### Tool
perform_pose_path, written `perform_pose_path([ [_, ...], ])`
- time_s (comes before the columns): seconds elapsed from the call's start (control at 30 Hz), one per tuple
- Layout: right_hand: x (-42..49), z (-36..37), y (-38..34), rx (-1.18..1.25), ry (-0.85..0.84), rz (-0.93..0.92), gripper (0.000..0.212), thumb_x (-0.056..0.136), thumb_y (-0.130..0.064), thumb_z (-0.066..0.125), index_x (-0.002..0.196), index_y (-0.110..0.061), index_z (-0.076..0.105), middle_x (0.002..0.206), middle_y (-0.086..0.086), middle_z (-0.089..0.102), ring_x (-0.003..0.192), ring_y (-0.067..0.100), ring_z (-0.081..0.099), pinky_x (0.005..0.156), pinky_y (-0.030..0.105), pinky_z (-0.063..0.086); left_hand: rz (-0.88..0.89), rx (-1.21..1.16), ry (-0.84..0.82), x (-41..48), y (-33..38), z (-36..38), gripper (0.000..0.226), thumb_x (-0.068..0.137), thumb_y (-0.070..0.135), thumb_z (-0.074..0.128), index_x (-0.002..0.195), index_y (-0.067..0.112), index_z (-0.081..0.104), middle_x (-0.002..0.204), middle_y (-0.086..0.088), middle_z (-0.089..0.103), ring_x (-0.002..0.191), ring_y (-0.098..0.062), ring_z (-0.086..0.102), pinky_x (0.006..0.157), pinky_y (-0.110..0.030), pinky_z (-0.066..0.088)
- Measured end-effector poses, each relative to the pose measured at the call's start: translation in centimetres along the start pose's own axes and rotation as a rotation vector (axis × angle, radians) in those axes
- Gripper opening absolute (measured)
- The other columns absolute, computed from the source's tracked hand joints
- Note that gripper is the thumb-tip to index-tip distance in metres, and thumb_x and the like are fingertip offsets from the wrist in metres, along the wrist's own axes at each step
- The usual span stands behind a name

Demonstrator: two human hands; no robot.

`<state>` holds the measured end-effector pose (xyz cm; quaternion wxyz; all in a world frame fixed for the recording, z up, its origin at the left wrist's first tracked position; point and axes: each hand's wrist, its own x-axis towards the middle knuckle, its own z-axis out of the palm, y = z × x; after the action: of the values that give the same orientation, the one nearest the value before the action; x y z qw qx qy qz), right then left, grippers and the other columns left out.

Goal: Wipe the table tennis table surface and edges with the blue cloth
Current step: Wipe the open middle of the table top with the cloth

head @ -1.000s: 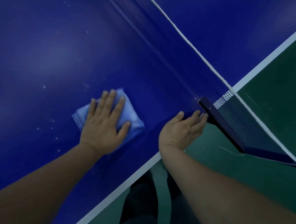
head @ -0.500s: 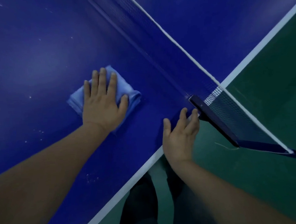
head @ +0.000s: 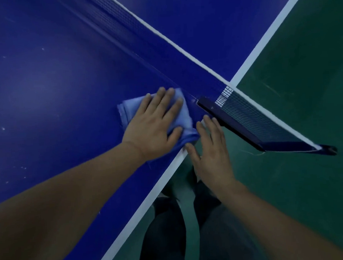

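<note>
ahead: net (head: 252,117) and its clamp (head: 209,107) are blocking the way across
left: bare table top (head: 49,87) is lying open

A dark green floor (head: 306,121) fills the right side of the view and runs down to the lower edge. Its surface looks smooth and matt, perhaps a sports vinyl, though the dim picture leaves that unsure. Faint pale scuff marks (head: 272,87) streak it toward the upper right. The light is low, cool and even, dulling every colour.
</note>
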<state>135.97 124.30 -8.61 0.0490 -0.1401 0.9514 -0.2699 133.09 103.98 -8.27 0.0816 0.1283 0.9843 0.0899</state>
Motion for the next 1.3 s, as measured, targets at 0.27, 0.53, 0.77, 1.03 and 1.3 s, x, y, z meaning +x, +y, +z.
perform_pose_path([
  [0.27, 0.2, -3.1, 2.5, -0.079, 0.059, -0.131, 0.04, 0.093, -0.008, 0.066, 0.13, 0.005, 0.06, 0.143, 0.022, 0.051, 0.133, 0.04, 0.048, 0.113, 0.048, 0.038, 0.026, 0.004, -0.031, 3.2, 1.5, -0.9, 0.071, 0.101, 0.054, 0.024, 0.16, 0.016, 0.021, 0.168, -0.011, 0.012, 0.156, -0.03, 0.005, 0.125, -0.046, -0.002],
  [0.53, 0.8, -5.0, 5.4, -0.267, 0.029, -0.215, 0.047, 0.086, -0.003, 0.07, 0.131, 0.009, 0.059, 0.144, 0.019, 0.054, 0.13, 0.037, 0.053, 0.111, 0.048, 0.042, -0.083, 0.0, 0.003, 2.7, 2.2, -0.8, 0.07, 0.101, 0.051, 0.028, 0.16, 0.014, 0.022, 0.168, -0.009, 0.013, 0.155, -0.03, 0.006, 0.125, -0.044, -0.003],
  [0.77, 1.1, -5.4, 6.8, -0.234, 0.02, -0.307, 0.051, 0.08, 0.007, 0.069, 0.13, 0.011, 0.059, 0.143, 0.018, 0.055, 0.128, 0.036, 0.055, 0.113, 0.043, 0.041, 0.138, 0.039, -0.091, 2.3, 0.8, -1.4, 0.068, 0.099, 0.046, 0.026, 0.159, 0.015, 0.023, 0.167, -0.009, 0.016, 0.155, -0.027, 0.009, 0.125, -0.042, -0.001],
  [1.03, 1.2, -5.7, 6.9, -0.239, -0.031, -0.334, 0.056, 0.08, 0.004, 0.068, 0.134, 0.01, 0.056, 0.146, 0.018, 0.052, 0.131, 0.037, 0.051, 0.113, 0.043, 0.04, 0.243, 0.046, -0.11, -1.6, 3.9, -0.3, 0.066, 0.101, 0.046, 0.027, 0.16, 0.017, 0.019, 0.167, -0.007, 0.014, 0.155, -0.028, 0.006, 0.126, -0.043, -0.001],
  [1.3, 0.9, -5.9, 8.3, -0.354, -0.08, -0.44, 0.06, 0.086, -0.009, 0.067, 0.141, 0.007, 0.05, 0.154, 0.019, 0.041, 0.141, 0.035, 0.041, 0.118, 0.046, 0.034, -0.189, -0.003, 0.022, 1.5, 2.4, -0.3, 0.07, 0.1, 0.05, 0.028, 0.161, 0.017, 0.017, 0.168, -0.011, 0.013, 0.155, -0.033, 0.007, 0.123, -0.044, -0.005],
])
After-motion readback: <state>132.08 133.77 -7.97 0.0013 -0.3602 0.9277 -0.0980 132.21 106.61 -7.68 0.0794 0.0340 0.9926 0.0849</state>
